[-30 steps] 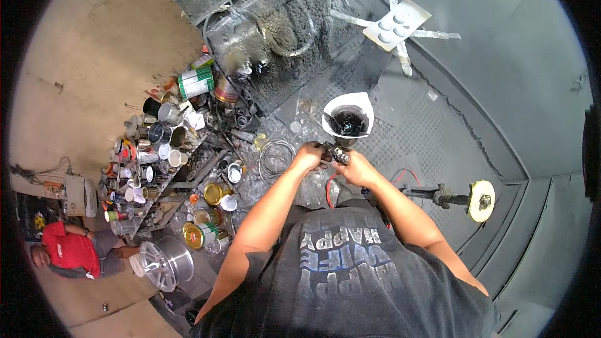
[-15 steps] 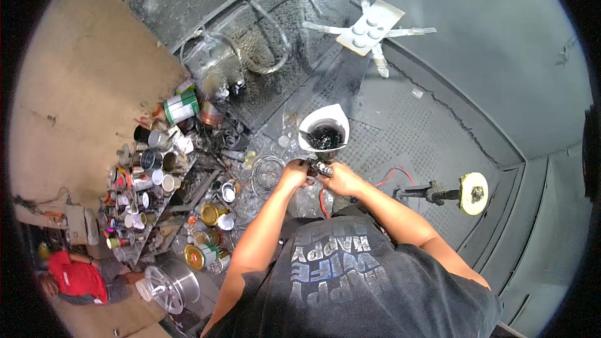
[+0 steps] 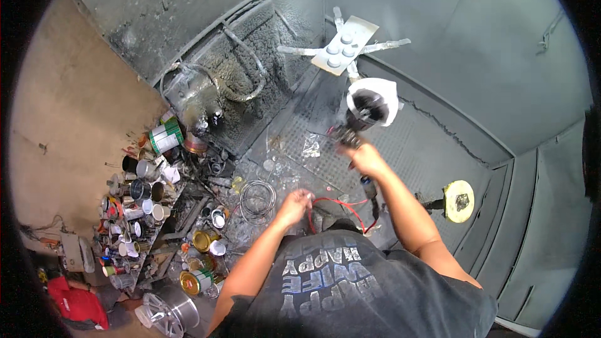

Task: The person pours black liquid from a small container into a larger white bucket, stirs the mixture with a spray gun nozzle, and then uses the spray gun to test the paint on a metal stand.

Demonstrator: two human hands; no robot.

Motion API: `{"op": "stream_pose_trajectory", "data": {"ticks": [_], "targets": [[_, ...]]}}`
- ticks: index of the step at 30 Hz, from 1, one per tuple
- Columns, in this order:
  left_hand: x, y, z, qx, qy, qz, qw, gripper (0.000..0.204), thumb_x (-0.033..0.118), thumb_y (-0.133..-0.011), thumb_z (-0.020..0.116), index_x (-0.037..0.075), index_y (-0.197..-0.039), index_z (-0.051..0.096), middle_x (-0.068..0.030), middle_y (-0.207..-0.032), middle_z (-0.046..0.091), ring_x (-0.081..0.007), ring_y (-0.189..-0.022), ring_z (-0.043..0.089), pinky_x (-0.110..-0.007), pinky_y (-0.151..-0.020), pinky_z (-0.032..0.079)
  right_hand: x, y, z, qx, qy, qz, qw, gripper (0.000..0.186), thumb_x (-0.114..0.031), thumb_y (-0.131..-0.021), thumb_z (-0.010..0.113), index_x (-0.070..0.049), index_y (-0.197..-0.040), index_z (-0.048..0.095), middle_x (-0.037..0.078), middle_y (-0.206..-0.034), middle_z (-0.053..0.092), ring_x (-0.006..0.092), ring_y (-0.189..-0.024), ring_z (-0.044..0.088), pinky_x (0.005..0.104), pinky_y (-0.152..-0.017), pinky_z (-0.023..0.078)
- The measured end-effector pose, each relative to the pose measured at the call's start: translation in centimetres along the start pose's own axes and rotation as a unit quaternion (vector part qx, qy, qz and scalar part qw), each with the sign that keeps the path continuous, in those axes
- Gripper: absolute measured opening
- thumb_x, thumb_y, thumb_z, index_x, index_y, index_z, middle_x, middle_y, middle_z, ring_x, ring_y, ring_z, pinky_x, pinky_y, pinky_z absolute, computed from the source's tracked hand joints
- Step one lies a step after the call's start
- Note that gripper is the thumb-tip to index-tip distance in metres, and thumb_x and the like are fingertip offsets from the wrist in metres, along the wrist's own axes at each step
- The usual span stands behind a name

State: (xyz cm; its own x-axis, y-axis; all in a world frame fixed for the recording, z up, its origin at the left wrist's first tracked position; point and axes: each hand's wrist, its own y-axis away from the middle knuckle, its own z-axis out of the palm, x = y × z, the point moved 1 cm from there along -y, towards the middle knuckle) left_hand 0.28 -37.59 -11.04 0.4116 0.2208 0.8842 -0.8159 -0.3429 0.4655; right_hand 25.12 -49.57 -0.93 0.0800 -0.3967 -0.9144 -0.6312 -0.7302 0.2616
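Grey floor, right hand gripping spray gun, left hand, fingers curled, hold unclear, red hose at its three o'clock

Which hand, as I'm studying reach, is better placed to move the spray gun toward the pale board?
Likely the right hand: it grips the spray gun and extends nearer the pale board. The left hand is apart from the gun, near the red hose.

one spray gun, one white panel, four round caps, one wheel
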Motion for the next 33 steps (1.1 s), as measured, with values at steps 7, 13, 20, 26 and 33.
{"op": "stream_pose_trajectory", "data": {"ticks": [7, 13, 20, 26, 33], "targets": [[-1.8, 2.3, 2.0, -0.022, 0.029, -0.036, 0.999, 0.030, 0.028, -0.107, 0.050, 0.005, -0.101, 0.067, 0.0061, -0.069, 0.050, -0.0062, -0.060, 0.040, -0.024, -0.055, 0.032, -4.5, -3.7, -14.8, 0.213, -0.047, -0.076, 0.973, 0.029, -0.023, -0.093, 0.067, -0.003, -0.114, 0.068, 0.009, -0.103, 0.073, 0.0178, -0.088, 0.070, 0.0326, -0.055, 0.053], [-0.2, 0.5, 2.6, -0.015, 0.000, -0.032, 0.999, 0.031, 0.030, -0.107, 0.050, 0.006, -0.096, 0.066, 0.0065, -0.068, 0.051, -0.0051, -0.059, 0.040, -0.024, -0.053, 0.031, -4.5, -1.7, -18.4, 0.222, -0.065, -0.044, 0.972, 0.031, -0.026, -0.095, 0.066, -0.006, -0.120, 0.067, 0.005, -0.111, 0.073, 0.0149, -0.096, 0.069, 0.0317, -0.060, 0.052], [5.0, -5.8, 1.5, -0.020, -0.026, 0.028, 0.999, 0.027, 0.033, -0.107, 0.051, 0.010, -0.098, 0.063, 0.0064, -0.083, 0.058, -0.0041, -0.068, 0.048, -0.023, -0.055, 0.036, -2.2, 3.7, -12.2, 0.072, -0.088, -0.009, 0.993, 0.037, -0.025, -0.099, 0.063, -0.006, -0.131, 0.061, 0.006, -0.114, 0.073, 0.0173, -0.098, 0.069, 0.0343, -0.059, 0.057], [13.5, -13.4, 2.5, 0.006, 0.050, 0.051, 0.997, 0.030, 0.035, -0.107, 0.050, 0.011, -0.089, 0.058, 0.0066, -0.065, 0.044, -0.0067, -0.054, 0.036, -0.026, -0.048, 0.031, -2.5, 6.2, -7.0, -0.098, -0.095, -0.023, 0.990, 0.034, -0.028, -0.097, 0.066, -0.010, -0.125, 0.069, 0.003, -0.103, 0.073, 0.0120, -0.083, 0.067, 0.0315, -0.063, 0.054], [13.1, -24.0, 3.4, -0.006, 0.208, -0.066, 0.976, 0.029, 0.034, -0.107, 0.051, 0.010, -0.092, 0.056, 0.0078, -0.060, 0.038, -0.0052, -0.046, 0.029, -0.025, -0.043, 0.024, -3.0, 1.6, -8.1, -0.148, -0.091, 0.054, 0.983, 0.033, -0.025, -0.100, 0.063, -0.006, -0.126, 0.067, 0.007, -0.107, 0.073, 0.0129, -0.075, 0.066, 0.0299, -0.066, 0.054]]}}
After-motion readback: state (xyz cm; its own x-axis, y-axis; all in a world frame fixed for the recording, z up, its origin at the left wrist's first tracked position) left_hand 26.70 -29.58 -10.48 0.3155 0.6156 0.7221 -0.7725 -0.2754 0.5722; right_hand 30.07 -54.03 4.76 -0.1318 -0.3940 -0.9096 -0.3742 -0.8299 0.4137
